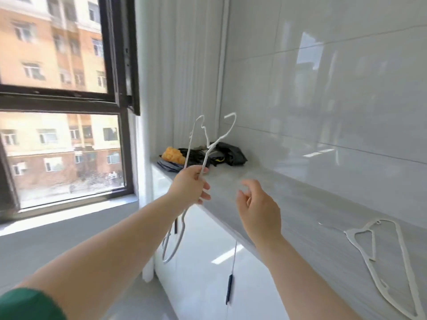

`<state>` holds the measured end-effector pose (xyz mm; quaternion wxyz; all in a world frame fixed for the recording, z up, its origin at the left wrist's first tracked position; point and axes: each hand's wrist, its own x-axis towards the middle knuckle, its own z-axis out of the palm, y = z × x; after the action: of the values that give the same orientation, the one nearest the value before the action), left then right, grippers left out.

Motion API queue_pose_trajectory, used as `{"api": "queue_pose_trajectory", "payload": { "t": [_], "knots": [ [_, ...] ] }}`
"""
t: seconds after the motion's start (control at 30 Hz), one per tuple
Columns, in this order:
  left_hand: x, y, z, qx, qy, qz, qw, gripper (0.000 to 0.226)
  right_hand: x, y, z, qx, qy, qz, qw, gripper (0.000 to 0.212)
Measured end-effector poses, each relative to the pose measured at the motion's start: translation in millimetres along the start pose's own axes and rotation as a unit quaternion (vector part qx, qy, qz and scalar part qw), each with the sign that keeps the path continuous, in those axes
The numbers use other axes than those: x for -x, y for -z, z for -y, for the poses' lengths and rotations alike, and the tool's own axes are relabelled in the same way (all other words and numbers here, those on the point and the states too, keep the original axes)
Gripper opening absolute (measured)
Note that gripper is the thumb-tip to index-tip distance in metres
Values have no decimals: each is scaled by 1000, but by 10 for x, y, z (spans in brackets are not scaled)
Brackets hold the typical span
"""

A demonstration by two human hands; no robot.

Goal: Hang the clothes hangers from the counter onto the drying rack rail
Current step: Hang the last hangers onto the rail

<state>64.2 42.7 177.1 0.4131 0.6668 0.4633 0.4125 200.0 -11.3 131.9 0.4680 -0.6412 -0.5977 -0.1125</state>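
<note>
Gripping white wire hangers point(188, 153) in the left hand point(191, 185), mid-frame, hooks up. Holding nothing in the right hand point(258, 209), fingers loose, just beside. Got spare hangers point(403, 252) lying flat on the counter point(300, 204), lower right.

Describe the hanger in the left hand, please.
The hanger is thin, white, and looks like coated wire, with a notched shoulder. It stands on end in the air before the counter, hook at the top, one end hanging below. The left hand grips it midway; nothing else touches it.
</note>
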Motion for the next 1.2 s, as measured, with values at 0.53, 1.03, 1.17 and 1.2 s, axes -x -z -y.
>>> {"api": "queue_pose_trajectory", "payload": {
  "t": [0.53, 1.03, 1.17, 1.2],
  "knots": [
    [2372, 2762, -220, -367, -8, -256, 894, 30, 211, -483, 2658, -133, 301, 176, 928, 24],
    [4480, 3956, -941, -596, 33, -431, 677, 33, 976, -55, 5361, -283, 450, 89, 842, 30],
    [4563, 4160, -1020, -605, 44, -457, 651, 33, 856, 114, 5647, -293, 461, 16, 838, 34],
    [4562, 4218, -1028, -603, 49, -461, 650, 33, 795, 139, 5698, -280, 454, 4, 846, 34]
  ]
}}
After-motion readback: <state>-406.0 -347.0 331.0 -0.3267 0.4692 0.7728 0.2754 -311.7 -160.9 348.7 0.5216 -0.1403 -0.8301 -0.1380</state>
